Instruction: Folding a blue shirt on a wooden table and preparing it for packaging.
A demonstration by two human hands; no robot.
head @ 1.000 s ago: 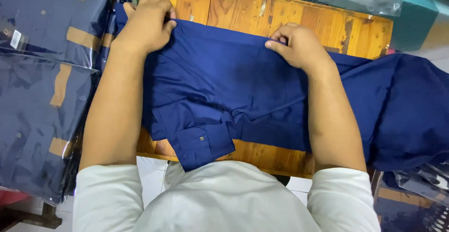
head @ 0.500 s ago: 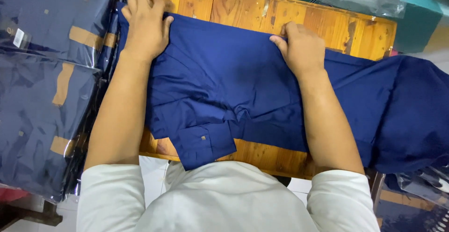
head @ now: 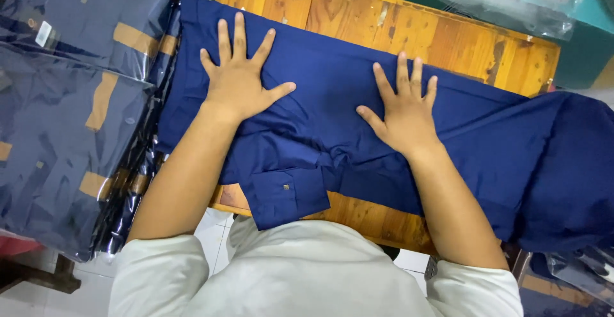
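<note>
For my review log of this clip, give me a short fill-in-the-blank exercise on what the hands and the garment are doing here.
1. Both hands, the left hand and the right hand, lie ____ on the navy shirt, fingers spread.
2. The shirt lies on a ____ table.
3. The buttoned cuff hangs over the table's ____ edge.
4. Stacked at the person's left are folded shirts in clear ____ bags.

Missing words: flat; wooden; near; plastic

Blue shirt (head: 332, 106) runs off right edge
</note>
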